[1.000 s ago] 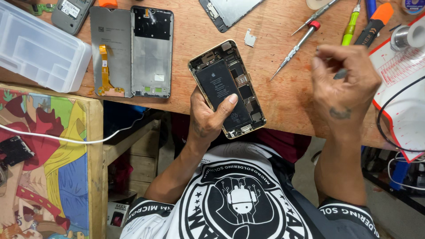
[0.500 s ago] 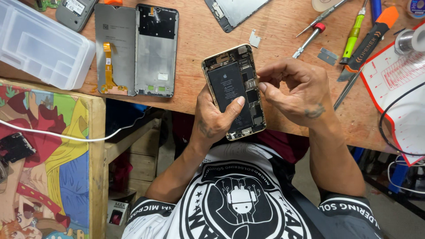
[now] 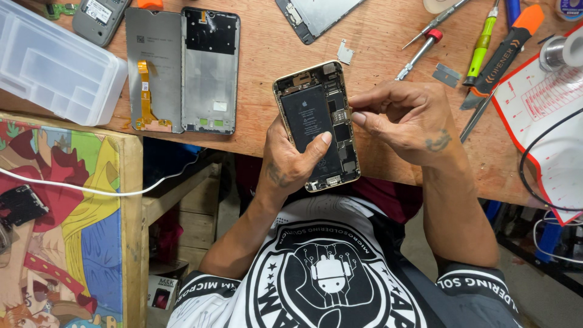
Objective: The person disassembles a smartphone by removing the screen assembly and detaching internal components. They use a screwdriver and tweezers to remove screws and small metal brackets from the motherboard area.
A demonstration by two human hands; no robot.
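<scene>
A wooden surface [image 3: 388,36] of warm brown tone is seen across the upper part of the view, lit evenly, with no hard shadows. Beneath its front edge, a frame of pale wooden beams [image 3: 182,200] is shown in dimmer light. To the left, a board painted with bright cartoon figures [image 3: 67,231] is set against a plain wooden post. At the lower right, a grey floor [image 3: 546,297] is visible.

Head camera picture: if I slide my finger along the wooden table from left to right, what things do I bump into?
Clear plastic box → grey phone frame → opened phone in the left hand → right hand → orange-handled tool → white mat.
</scene>
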